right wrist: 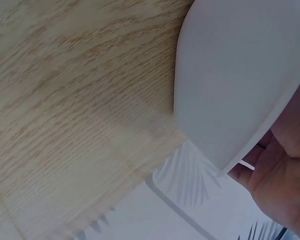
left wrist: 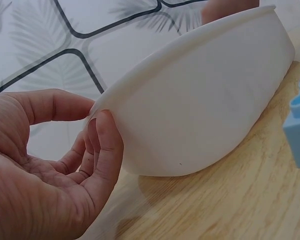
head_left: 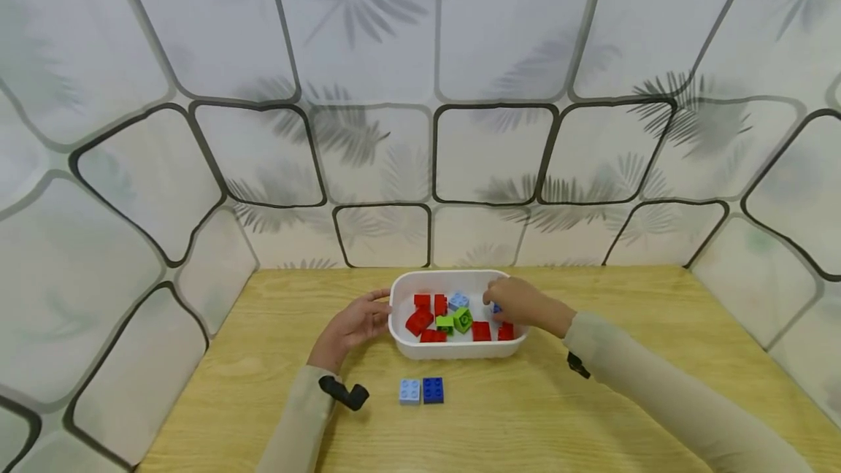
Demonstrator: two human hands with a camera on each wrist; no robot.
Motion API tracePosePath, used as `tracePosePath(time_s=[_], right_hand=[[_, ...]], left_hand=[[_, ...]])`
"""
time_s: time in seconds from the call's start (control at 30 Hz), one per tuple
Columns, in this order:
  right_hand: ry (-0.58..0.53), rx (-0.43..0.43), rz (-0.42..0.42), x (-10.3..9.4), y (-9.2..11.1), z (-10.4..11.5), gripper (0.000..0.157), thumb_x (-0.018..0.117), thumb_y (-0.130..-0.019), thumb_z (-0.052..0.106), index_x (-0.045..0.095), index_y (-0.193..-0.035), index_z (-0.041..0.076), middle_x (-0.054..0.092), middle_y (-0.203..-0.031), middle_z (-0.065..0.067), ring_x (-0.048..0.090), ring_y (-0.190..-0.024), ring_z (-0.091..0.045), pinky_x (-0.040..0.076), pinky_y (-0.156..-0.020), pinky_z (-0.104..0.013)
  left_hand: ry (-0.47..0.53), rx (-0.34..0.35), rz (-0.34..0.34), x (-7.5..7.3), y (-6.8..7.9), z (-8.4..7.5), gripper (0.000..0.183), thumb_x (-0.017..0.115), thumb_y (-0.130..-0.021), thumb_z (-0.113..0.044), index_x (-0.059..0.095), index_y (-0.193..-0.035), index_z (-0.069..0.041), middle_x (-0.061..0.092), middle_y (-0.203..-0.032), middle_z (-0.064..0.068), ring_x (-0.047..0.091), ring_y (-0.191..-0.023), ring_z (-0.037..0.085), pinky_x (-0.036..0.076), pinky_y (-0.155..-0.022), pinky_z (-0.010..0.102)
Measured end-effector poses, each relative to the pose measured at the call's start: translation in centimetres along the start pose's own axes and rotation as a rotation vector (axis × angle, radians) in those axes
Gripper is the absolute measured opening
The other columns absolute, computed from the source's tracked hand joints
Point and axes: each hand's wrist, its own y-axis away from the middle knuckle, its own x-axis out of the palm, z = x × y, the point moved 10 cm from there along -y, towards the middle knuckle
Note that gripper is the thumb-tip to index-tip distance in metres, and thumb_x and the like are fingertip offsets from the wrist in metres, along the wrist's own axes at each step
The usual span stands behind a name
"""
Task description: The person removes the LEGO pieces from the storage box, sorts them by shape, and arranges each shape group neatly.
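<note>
1. Touching the left end of the white tub [head_left: 453, 351], the left hand [head_left: 360, 321] has its fingers loosely bent and apart from one another in places, their tips against the rim and outer wall; the palm faces the tub with a hollow between.
2. Reaching over the tub's right end, the right hand [head_left: 522, 304] has its fingers bent down inside; the rim hides the tips in the right wrist view, so I cannot tell whether they clamp on anything.
3. Sitting just below that hand in the head view is a blue brick [head_left: 496, 308], partly covered by it.
4. Lying loose in the tub are several red bricks [head_left: 482, 331], spread from the left part to the right end, with two lime-green bricks [head_left: 463, 320] side by side near the middle and a pale blue brick [head_left: 458, 301] just behind them.
5. Standing in front of the tub, on the wooden table [head_left: 578, 422], are a light blue brick [head_left: 409, 392] and a dark blue brick [head_left: 433, 390], close beside each other, studs up.
6. Covering both forearms are pale sleeves [head_left: 670, 400], with a black wrist mount [head_left: 344, 393] at the left cuff; patterned cloth [head_left: 486, 152] with leaf prints rises behind the table.
</note>
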Motion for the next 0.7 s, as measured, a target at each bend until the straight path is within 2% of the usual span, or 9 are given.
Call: tracePosePath(time_s=[0.13, 0.3, 0.47, 0.7], right_hand=[[-0.007, -0.013, -0.041, -0.6, 0.6, 0.2, 0.021, 0.084, -0.083, 0.018, 0.077, -0.099, 0.007, 0.068, -0.094, -0.006, 0.064, -0.082, -0.021, 0.056, -0.074, -0.036], [0.022, -0.112, -0.172, -2.0, 1.9, 1.4, 0.021, 0.085, -0.080, 0.015, 0.076, -0.098, 0.008, 0.065, -0.092, -0.006, 0.061, -0.079, -0.020, 0.054, -0.070, -0.036], [0.078, -0.211, -0.332, -3.7, 3.4, 2.8, 0.020, 0.085, -0.079, 0.012, 0.075, -0.097, 0.009, 0.061, -0.092, -0.005, 0.057, -0.080, -0.021, 0.051, -0.069, -0.038], [0.124, -0.270, -0.511, -5.6, 5.1, 4.2, 0.023, 0.085, -0.080, 0.011, 0.076, -0.100, 0.011, 0.060, -0.095, -0.007, 0.053, -0.085, -0.022, 0.049, -0.071, -0.037]], left_hand=[[-0.013, 0.004, -0.012, 0.1, 0.1, -0.1, 0.054, 0.049, -0.102, 0.001, 0.029, -0.152, 0.001, 0.065, -0.112, 0.003, 0.064, -0.091, 0.010, 0.057, -0.081, 0.024], [-0.021, -0.002, -0.029, -0.1, 0.1, 0.1, 0.055, 0.050, -0.102, 0.001, 0.030, -0.153, 0.001, 0.063, -0.117, 0.005, 0.064, -0.092, 0.011, 0.057, -0.080, 0.023], [-0.006, 0.004, -0.023, -0.2, 0.1, 0.0, 0.056, 0.050, -0.102, 0.001, 0.028, -0.154, 0.001, 0.064, -0.113, 0.004, 0.063, -0.088, 0.009, 0.057, -0.078, 0.022], [-0.005, 0.006, 0.003, 0.3, 0.0, -0.1, 0.056, 0.048, -0.102, 0.002, 0.027, -0.154, 0.002, 0.066, -0.102, -0.001, 0.063, -0.081, 0.006, 0.056, -0.074, 0.021]])
